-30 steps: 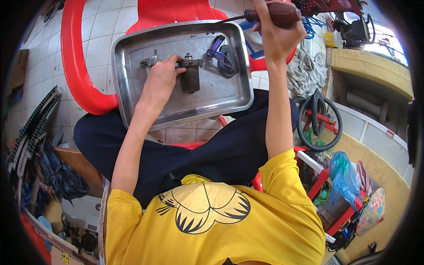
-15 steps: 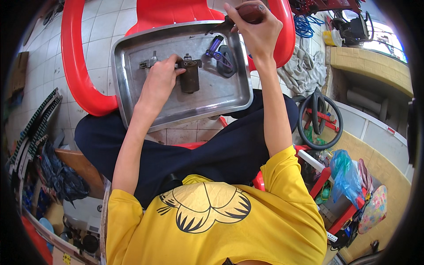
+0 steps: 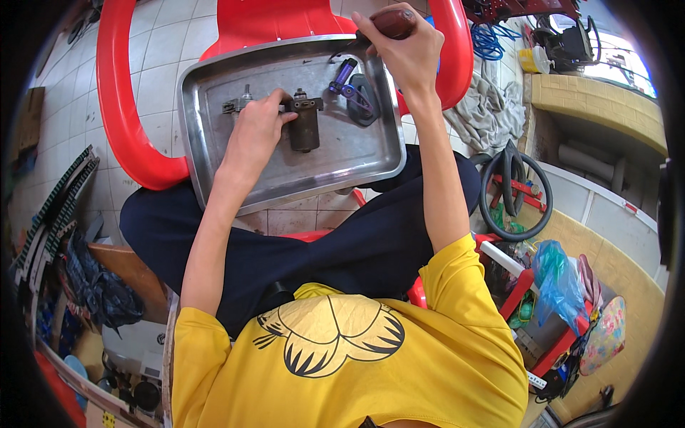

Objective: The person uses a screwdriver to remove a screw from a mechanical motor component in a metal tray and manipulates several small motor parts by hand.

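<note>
A metal tray (image 3: 342, 170) rests on a red chair. My left hand (image 3: 257, 128) is inside it, closed on the top left of a dark cylindrical metal part (image 3: 304, 130), its thumb against that part's side. A silver fitting with a threaded stud (image 3: 232, 106) is partly behind my hand. My right hand (image 3: 410, 57) grips a screwdriver by its brown handle (image 3: 392, 25) over the tray's far right corner; its shaft is largely hidden. Below it in the tray lie a purple-and-black tool (image 3: 344, 75) and a dark oval item (image 3: 363, 103).
The red chair (image 3: 264, 18) frames the tray, with my crossed legs (image 3: 314, 260) below. At right are a crumpled cloth (image 3: 485, 118), blue hose (image 3: 489, 43), black tubes (image 3: 531, 228) and plastic bags (image 3: 556, 285). Green-edged curved strips (image 3: 53, 214) and a dark bag (image 3: 107, 285) are at left.
My right hand has moved left with the screwdriver, from outside the tray's corner to over it, and turned the handle. My left hand has stayed almost in place.
</note>
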Demonstrator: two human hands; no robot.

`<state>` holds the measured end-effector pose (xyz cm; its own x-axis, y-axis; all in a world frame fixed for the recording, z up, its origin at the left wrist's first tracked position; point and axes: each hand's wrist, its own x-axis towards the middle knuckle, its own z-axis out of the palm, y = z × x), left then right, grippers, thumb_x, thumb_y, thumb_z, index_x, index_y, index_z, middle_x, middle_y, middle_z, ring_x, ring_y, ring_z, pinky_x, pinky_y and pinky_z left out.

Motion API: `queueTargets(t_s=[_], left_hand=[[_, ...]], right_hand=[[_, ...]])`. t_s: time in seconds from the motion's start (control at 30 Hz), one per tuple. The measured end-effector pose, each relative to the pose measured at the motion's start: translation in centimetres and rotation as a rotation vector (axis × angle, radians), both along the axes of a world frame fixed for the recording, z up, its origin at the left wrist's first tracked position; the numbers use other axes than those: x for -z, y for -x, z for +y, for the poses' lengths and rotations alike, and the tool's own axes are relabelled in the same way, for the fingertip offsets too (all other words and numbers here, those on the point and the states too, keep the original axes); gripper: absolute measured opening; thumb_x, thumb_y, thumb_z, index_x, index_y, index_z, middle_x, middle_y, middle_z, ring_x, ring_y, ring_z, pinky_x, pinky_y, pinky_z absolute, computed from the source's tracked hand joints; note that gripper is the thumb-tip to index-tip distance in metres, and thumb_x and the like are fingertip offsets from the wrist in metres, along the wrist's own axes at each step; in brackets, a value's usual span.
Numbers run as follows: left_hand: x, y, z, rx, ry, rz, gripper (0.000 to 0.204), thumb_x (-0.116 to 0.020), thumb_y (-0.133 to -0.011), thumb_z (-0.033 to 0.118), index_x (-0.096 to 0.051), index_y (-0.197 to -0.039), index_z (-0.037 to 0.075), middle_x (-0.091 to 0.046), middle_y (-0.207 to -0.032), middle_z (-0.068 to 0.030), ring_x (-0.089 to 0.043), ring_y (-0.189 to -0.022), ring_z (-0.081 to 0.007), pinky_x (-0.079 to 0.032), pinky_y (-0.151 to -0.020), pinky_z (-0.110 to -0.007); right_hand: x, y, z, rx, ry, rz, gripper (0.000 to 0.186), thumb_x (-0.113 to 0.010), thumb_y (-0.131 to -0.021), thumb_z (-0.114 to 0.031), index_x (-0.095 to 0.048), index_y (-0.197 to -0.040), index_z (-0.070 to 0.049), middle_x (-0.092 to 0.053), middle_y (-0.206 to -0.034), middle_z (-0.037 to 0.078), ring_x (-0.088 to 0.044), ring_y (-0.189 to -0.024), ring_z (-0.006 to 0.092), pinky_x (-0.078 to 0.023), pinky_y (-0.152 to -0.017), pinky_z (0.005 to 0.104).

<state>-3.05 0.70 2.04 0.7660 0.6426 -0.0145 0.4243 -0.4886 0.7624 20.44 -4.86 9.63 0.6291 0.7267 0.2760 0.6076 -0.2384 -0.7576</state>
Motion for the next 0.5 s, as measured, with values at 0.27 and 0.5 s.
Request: queueTargets(t_s=[0.27,0.5], left_hand=[[-0.03,-0.10,-0.09,0.010,-0.036,-0.004,0.017,-0.066,-0.090,-0.004,-0.063,-0.107,-0.005,-0.070,-0.090,-0.0292,-0.070,-0.093,-0.0448,-0.056,-0.080,-0.051],[0.15,0.04,0.06,0.001,0.017,0.008,0.025,-0.073,-0.091,0.008,-0.064,-0.111,-0.005,-0.070,-0.098,-0.0289,-0.067,-0.096,-0.0471,-0.052,-0.081,-0.049]], right_hand=[[-0.27,0.02,-0.12,0.009,-0.035,0.018,0.030,-0.087,-0.084,-0.027,-0.070,-0.080,-0.003,-0.069,-0.063,0.005,-0.065,-0.054,0.0094,-0.051,-0.055,0.0272],[-0.21,-0.22,0.06,-0.011,-0.059,0.043,0.029,-0.087,-0.085,-0.023,-0.069,-0.079,-0.001,-0.069,-0.062,0.005,-0.063,-0.053,0.0076,-0.049,-0.053,0.0257]])
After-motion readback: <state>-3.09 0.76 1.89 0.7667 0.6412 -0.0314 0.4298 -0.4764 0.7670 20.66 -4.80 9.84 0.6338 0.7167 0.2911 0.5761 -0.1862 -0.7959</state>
